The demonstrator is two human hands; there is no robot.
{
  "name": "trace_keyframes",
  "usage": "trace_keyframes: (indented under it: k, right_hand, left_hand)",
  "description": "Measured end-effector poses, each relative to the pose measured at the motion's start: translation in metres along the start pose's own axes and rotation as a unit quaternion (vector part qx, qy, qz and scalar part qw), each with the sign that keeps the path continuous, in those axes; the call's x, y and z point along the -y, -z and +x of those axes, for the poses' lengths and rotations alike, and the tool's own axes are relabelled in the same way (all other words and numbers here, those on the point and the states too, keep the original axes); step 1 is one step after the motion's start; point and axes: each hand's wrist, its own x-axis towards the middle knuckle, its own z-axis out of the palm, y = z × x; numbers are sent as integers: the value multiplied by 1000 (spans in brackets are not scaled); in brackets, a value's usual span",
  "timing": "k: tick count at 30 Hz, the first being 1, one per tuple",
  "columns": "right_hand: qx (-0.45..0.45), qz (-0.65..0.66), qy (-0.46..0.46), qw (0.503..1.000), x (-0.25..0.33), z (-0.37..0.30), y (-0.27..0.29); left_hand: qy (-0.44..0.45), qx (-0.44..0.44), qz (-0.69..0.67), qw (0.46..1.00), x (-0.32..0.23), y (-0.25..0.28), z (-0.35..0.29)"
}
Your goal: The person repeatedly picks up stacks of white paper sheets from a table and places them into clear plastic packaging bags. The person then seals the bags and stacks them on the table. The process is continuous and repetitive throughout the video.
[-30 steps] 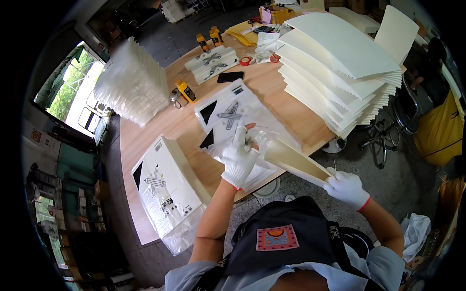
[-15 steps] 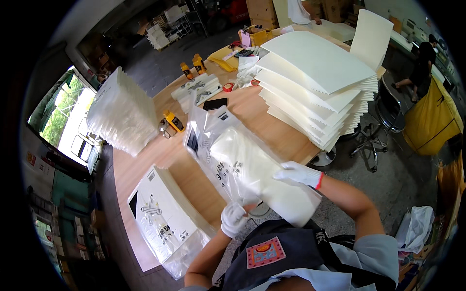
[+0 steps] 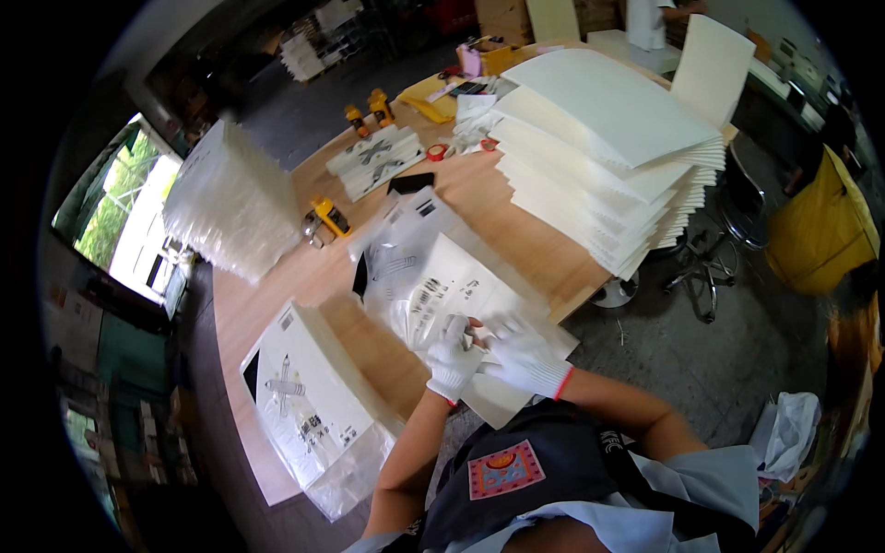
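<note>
A clear printed plastic bag (image 3: 392, 267) lies on the table before me, with a stack of cream paper sheets (image 3: 470, 286) partly inside it and its near end sticking out towards my apron. My left hand (image 3: 452, 358), in a white knit glove, is closed on the bag's near edge. Beside it, my gloved right hand (image 3: 527, 359) lies over the near part of the sheets; its fingers are smeared by motion. To the left, a pile of filled bags (image 3: 304, 396) with a crossed-pencil print rests at the table's front edge.
A tall pile of clear plastic bags (image 3: 230, 203) stands at the left. Tall fanned cream paper (image 3: 608, 138) fills the far right. An orange bottle (image 3: 330, 217), a black phone (image 3: 411, 183) and red tape (image 3: 437, 152) sit between them. Another person (image 3: 645, 23) stands beyond.
The sheets, bulging and curved before, now lie flat and further over the table in the bag. My right hand has moved left and down, close to my left hand, which has risen slightly.
</note>
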Motion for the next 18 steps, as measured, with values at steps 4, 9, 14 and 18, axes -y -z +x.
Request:
trace_keyframes:
  k: [4,9,14,18]
  right_hand:
    - [-152,-15,-49,987,-15,-13,-12]
    - [-22,-38,-221,974,-92,22,-47]
    - [48,-95,-164,981,-82,7,-50]
    - [102,-92,-107,985,-46,-46,-12]
  left_hand:
    - [-142,-118,40,982,13,-19,-22]
    - [-15,-120,277,953,79,-37,-53]
    - [240,-314,-111,912,111,-9,-90]
    - [323,-291,-257,863,81,-4,-149]
